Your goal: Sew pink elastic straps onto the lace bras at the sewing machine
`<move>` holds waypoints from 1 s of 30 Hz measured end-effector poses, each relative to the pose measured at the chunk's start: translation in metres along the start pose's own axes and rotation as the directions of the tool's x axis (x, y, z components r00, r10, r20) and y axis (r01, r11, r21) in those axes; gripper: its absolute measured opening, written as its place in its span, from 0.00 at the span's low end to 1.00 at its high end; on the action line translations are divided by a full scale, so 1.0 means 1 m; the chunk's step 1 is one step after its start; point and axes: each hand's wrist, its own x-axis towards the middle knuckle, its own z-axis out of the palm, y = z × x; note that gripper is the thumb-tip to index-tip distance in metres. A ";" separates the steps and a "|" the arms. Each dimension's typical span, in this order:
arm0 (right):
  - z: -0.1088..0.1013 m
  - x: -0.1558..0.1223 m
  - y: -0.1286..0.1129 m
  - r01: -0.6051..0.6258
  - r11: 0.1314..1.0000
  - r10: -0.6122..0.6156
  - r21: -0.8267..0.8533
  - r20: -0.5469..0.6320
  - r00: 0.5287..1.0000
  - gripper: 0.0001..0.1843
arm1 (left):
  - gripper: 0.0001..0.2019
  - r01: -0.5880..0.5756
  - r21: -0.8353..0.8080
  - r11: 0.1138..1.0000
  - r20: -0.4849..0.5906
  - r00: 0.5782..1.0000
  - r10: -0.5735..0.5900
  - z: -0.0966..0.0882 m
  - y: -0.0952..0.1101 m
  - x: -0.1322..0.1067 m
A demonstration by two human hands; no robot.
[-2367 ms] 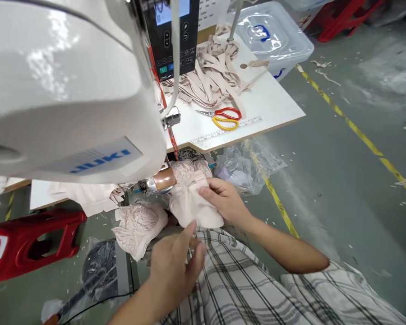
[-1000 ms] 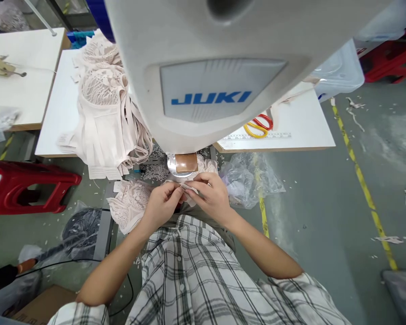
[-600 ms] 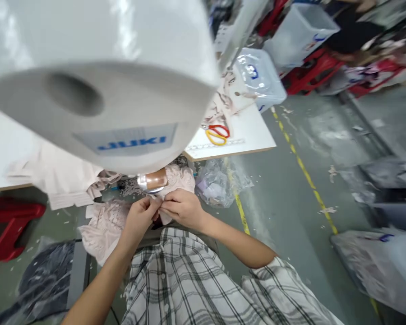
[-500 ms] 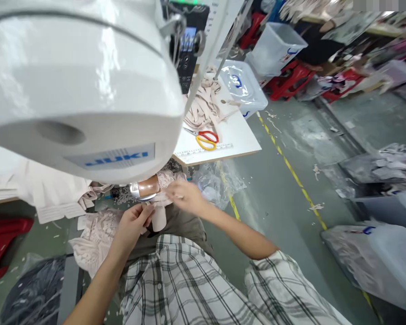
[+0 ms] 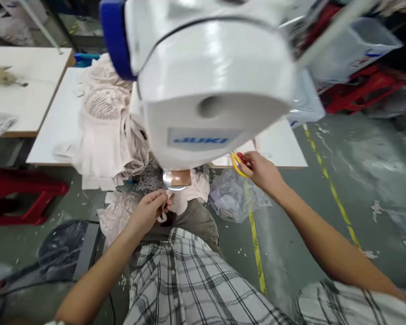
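My left hand (image 5: 153,205) is closed on the edge of a pale pink lace garment (image 5: 196,186), just below the sewing machine's metal arm end (image 5: 176,178). The garment hangs around that end and over my lap. Off to the right, my right hand (image 5: 262,170) grips scissors (image 5: 237,163) with red and yellow handles at the table's front edge. Their blades are mostly hidden behind the white sewing machine head (image 5: 216,90). A second heap of pink lace fabric (image 5: 117,215) lies left of my left forearm.
Stacked pink garments (image 5: 103,126) overhang the white table (image 5: 56,124) at left. A red stool (image 5: 23,196) stands below it. A clear plastic bag (image 5: 233,194) lies under the right tabletop. Clear bins (image 5: 355,49) and another red stool (image 5: 362,90) are at the back right.
My right hand has left the garment, moved right and up, and taken hold of the scissors from the table. My left hand stays on the garment. The view has turned left.
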 end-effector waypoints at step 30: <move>0.036 -0.143 -0.091 0.247 0.862 -0.383 0.442 0.251 0.889 0.25 | 0.20 -0.037 -0.054 0.998 -0.049 0.998 0.035 -0.005 0.000 -0.016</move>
